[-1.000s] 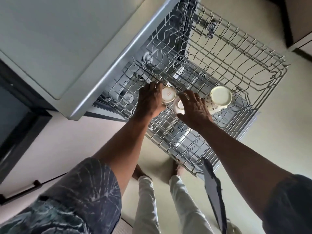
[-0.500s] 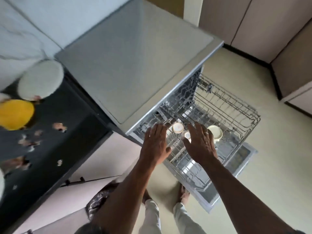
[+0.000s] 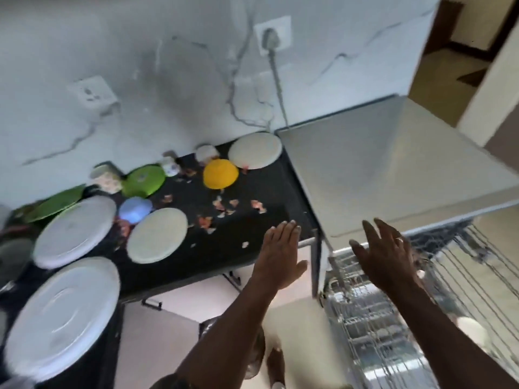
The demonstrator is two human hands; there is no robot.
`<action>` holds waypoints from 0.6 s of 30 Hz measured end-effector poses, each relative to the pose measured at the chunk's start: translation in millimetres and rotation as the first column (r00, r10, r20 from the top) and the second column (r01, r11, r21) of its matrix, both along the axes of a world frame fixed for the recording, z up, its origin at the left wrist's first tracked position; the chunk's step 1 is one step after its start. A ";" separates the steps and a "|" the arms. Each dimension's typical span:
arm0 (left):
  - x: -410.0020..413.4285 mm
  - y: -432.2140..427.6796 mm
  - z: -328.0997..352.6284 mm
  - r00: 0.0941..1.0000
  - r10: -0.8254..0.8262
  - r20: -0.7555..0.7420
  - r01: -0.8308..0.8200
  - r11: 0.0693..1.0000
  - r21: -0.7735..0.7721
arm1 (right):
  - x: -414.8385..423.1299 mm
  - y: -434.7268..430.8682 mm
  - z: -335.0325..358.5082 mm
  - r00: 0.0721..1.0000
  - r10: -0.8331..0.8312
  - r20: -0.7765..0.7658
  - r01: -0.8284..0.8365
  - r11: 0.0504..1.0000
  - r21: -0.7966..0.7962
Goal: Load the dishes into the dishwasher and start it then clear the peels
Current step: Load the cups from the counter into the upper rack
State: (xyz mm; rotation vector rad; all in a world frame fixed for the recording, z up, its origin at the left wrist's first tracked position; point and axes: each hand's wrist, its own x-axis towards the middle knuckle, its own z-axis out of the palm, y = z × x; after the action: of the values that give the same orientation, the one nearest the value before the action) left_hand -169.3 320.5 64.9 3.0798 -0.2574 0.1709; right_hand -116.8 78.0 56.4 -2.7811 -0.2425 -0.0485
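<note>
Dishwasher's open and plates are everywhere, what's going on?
A person is loading the dishwasher. Its wire rack is pulled out. The left hand and right hand are open and empty, raised near the black counter. White plates, a yellow bowl and scattered peels lie there, not yet cleared.

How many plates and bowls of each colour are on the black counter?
White or cream plates: 4
Green plates: 2
Yellow bowl: 1
Blue bowl: 1
Total: 8
The far left of the picture is too blurry to count.
</note>
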 end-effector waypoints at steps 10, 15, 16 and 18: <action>-52.8 123.3 6.2 0.963 0.263 -0.064 -0.270 0.953 -0.136 | 0.0 135.5 11.1 0.985 0.172 0.011 -0.172 0.985 -0.028; -80.8 213.6 0.9 0.925 0.369 -0.089 -0.379 0.911 -0.161 | -9.8 238.9 13.9 0.961 0.278 -0.005 -0.278 0.959 -0.055; -85.5 226.6 -0.3 0.916 0.389 -0.094 -0.400 0.903 -0.160 | -12.5 254.6 13.7 0.958 0.287 -0.016 -0.287 0.955 -0.070; -93.7 258.5 -2.5 0.902 0.419 -0.105 -0.431 0.886 -0.169 | -14.4 291.0 12.8 0.945 0.324 -0.035 -0.326 0.942 -0.082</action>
State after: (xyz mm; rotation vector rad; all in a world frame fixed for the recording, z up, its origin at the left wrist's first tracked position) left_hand -263.0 579.0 62.3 2.8948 0.4214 0.0997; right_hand -131.2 369.1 69.2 -2.7852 -0.7104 0.0743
